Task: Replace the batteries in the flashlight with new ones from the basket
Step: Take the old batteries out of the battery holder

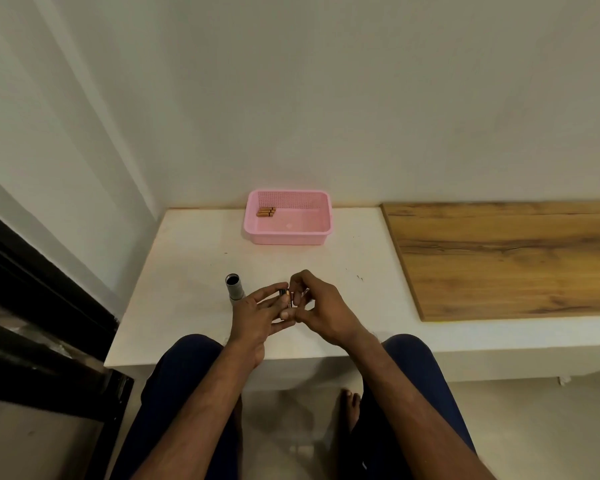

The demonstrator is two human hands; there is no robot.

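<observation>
A grey flashlight body (234, 288) stands upright on the white table (187, 271), its open dark end facing up. My left hand (257, 313) is just right of it, fingers spread, with a dark battery holder (284, 295) resting on its fingertips. My right hand (321, 306) meets it from the right, thumb and fingers pinched on a copper-topped battery (288, 294) in the holder. The pink basket (288, 233) sits at the table's back, with several copper batteries (266, 212) in its far left corner.
A wooden board (506, 258) covers the ledge to the right. The wall runs close behind the basket. A black frame (42, 306) stands left of the table. My knees (187, 368) are under the table's front edge and a bare foot (350, 407) rests on the floor.
</observation>
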